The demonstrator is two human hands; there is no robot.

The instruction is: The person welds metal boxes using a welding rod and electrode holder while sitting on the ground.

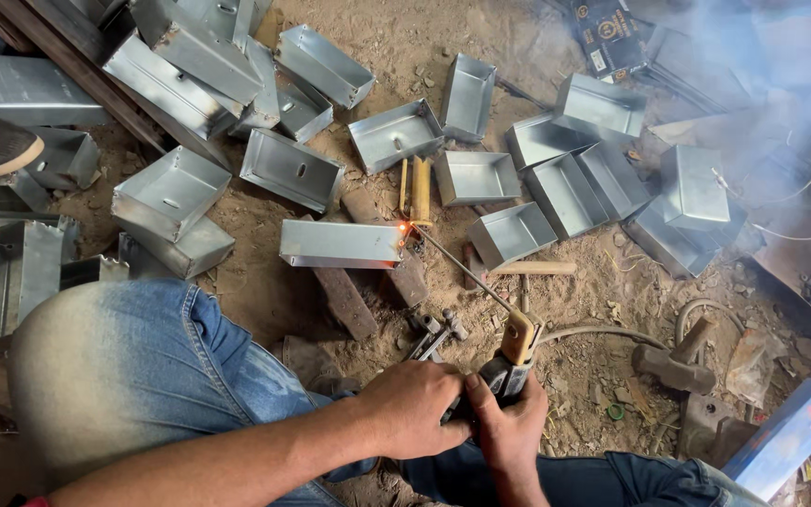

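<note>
Head view: I look down on dirt ground.
Right hand (511, 427): my fingers clamped round the electrode holder (515, 352).
Left hand (413, 409): fingers wrapped beside it, steadying.
Welding rod (462, 268): its glowing tip touches the open metal box (340, 243) on the ground ahead.

Boxes (341, 243): dull grey sheet metal, smooth. Ground (603, 282): rough dirt. Electrode holder (515, 352): worn yellowish grip.
</note>
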